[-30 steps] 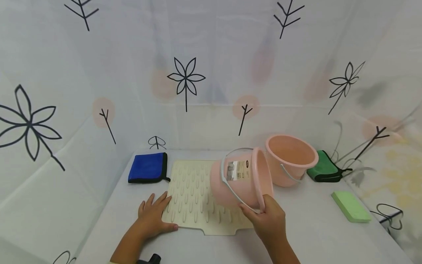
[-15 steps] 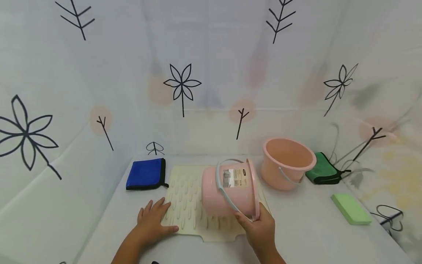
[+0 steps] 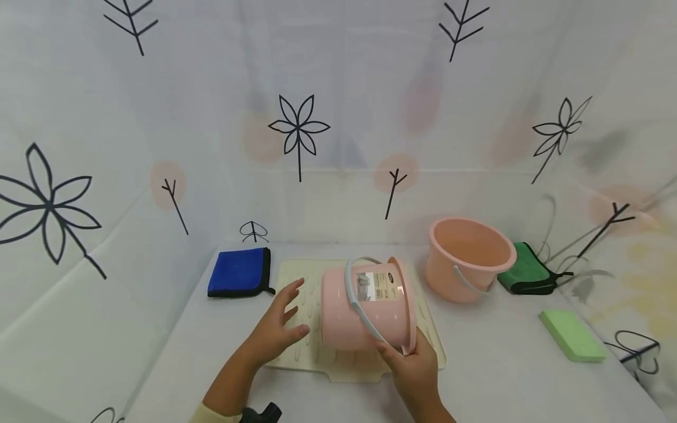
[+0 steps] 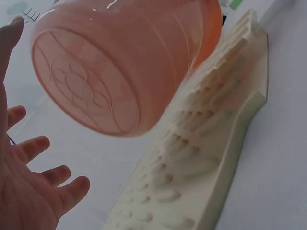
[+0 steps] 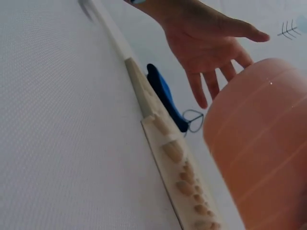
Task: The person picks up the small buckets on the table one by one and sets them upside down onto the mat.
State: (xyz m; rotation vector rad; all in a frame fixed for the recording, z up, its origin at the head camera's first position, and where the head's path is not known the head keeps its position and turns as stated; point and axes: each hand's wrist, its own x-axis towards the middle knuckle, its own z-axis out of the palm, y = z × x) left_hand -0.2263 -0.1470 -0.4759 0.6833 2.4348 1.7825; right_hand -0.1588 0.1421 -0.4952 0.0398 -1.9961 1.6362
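Observation:
A pink bucket [image 3: 338, 305] with a grey handle and a paper label is tilted on its side above a cream ridged washboard [image 3: 359, 371]. My right hand [image 3: 415, 373] grips its rim from below, thumb outside near the handle. My left hand [image 3: 275, 332] is raised over the board's left part, fingers spread, just left of the bucket's base and apart from it. In the left wrist view the bucket's round base [image 4: 81, 81] faces the left palm. The right wrist view shows the left hand [image 5: 206, 48] beyond the bucket [image 5: 264, 129]; the right hand is out of that view.
A second pink bucket [image 3: 444, 276] stands upright behind on the right. Next to it lies a folded green cloth [image 3: 529, 271], with a light green sponge [image 3: 573, 336] nearer. A folded blue cloth [image 3: 238, 273] lies at the back left. A patterned white curtain [image 3: 338, 117] hangs behind.
My left hand has lifted off the board's left edge and moved right toward the bucket's base. The held bucket has shifted left and lower, turning more sideways, still in my right hand.

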